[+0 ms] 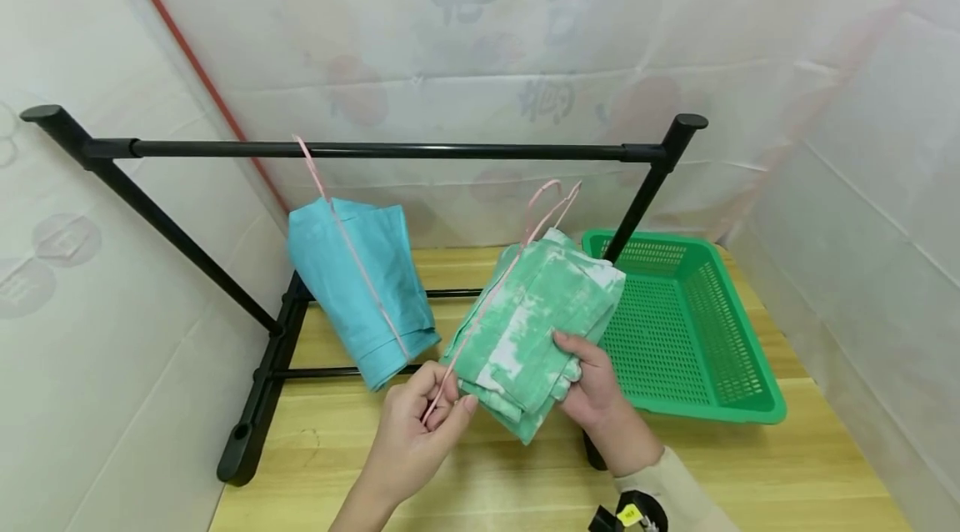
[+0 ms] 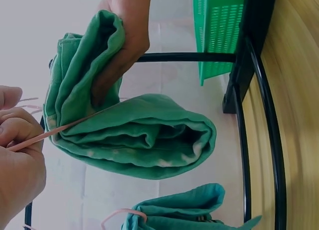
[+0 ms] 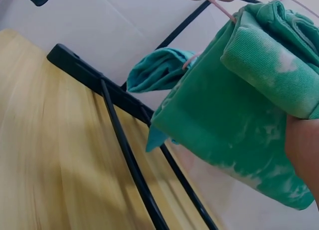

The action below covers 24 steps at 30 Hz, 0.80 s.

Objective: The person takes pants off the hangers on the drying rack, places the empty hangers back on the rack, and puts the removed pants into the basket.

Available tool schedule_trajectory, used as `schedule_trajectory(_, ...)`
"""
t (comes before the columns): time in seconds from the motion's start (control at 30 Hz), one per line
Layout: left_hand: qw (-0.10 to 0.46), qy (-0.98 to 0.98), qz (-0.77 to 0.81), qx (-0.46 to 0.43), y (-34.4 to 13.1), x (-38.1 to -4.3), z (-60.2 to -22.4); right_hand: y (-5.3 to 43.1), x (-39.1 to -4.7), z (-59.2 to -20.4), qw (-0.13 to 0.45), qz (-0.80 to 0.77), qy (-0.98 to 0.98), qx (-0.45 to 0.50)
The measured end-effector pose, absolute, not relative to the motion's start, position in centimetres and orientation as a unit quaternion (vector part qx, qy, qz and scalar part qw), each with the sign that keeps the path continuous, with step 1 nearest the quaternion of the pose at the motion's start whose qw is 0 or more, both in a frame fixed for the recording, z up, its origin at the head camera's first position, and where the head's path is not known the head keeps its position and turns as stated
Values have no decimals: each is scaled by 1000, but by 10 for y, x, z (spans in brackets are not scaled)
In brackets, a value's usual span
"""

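My left hand [image 1: 416, 432] pinches the lower end of a thin pink hanger [image 1: 487, 298]. Over that hanger lies a folded green-and-white garment [image 1: 517, 332] with a mottled pattern. My right hand [image 1: 596, 386] grips the garment's right edge, thumb on the front; in the left wrist view some of its fingers go behind the folds. At the upper end of the hanger its curved hook [image 1: 542, 194] stays apart from the black rail [image 1: 450, 151]. A folded blue garment [image 1: 360, 282] hangs from the rail on another pink hanger [image 1: 309, 161].
The black rack's slanted posts [image 1: 172, 236] and foot [image 1: 262, 399] stand on the wooden table [image 1: 337, 449], with thin lower bars between the feet. A green plastic basket [image 1: 750, 332] sits at the right, behind the rack's right post. Pale sheets [image 1: 847, 182] surround the table.
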<state>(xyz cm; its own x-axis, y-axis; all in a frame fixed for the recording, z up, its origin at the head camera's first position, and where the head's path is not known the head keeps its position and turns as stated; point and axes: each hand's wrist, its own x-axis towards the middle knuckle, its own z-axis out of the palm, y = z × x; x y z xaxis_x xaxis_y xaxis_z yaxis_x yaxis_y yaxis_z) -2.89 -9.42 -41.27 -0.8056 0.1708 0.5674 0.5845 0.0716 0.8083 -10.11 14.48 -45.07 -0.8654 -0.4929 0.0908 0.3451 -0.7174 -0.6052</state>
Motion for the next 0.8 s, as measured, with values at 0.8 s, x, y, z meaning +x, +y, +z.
schedule_trajectory(0.8, 104, -711, -643, -265, -92, -34, -419, 148, -98, -451, 238, -918, 259, -183)
